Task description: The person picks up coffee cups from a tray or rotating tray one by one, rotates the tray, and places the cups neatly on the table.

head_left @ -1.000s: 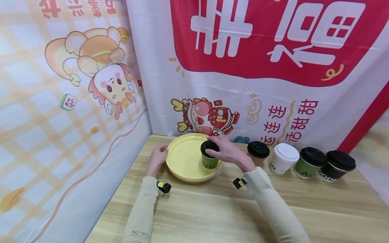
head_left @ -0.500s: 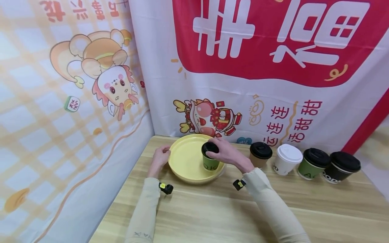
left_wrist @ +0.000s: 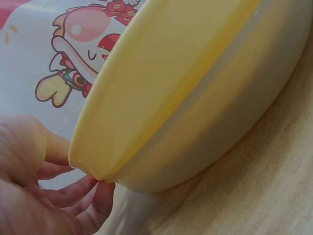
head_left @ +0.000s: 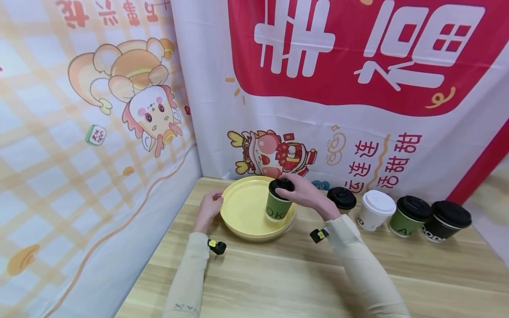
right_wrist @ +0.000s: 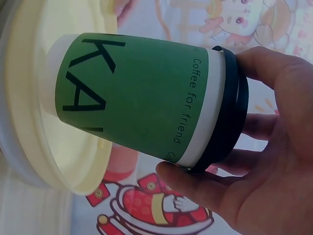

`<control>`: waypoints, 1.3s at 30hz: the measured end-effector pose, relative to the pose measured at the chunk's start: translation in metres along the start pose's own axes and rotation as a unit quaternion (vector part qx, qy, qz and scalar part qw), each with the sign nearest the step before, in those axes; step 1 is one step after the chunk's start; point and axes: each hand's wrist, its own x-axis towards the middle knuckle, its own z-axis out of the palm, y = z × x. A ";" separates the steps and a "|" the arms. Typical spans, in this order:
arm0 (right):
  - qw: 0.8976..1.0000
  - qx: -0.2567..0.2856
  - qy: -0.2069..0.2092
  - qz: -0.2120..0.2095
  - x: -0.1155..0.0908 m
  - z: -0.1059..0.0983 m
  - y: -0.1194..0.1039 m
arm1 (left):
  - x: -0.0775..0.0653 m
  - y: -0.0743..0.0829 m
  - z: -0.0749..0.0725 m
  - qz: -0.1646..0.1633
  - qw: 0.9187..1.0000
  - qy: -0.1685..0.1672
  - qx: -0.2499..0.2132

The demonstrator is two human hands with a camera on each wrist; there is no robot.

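Note:
My right hand (head_left: 300,191) grips a green paper coffee cup (head_left: 278,208) by its black lid (right_wrist: 229,110), fingers and thumb spread round the lid's edge. The cup is slightly tilted over the right part of a round yellow tray (head_left: 242,207). In the right wrist view its white base is in front of the tray, and I cannot tell whether they touch. At the tray's left side, my left hand (head_left: 210,206) holds the rim; in the left wrist view the thumb and curled fingers (left_wrist: 100,203) meet the tray's edge (left_wrist: 93,166).
To the right stands a row of lidded cups: a brown one (head_left: 343,212) partly behind my right wrist, a white one (head_left: 370,218), a green one (head_left: 401,223) and a black one (head_left: 437,229). Printed cloths hang behind and left of the wooden table (head_left: 270,282).
My right hand has shifted the green cup slightly right and up, and the cup now leans where it stood upright before. The left hand stays at the tray's rim.

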 end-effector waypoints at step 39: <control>0.993 -0.099 0.022 0.064 -0.023 -0.042 0.058 | 0.002 0.003 -0.002 -0.014 1.000 0.001 0.006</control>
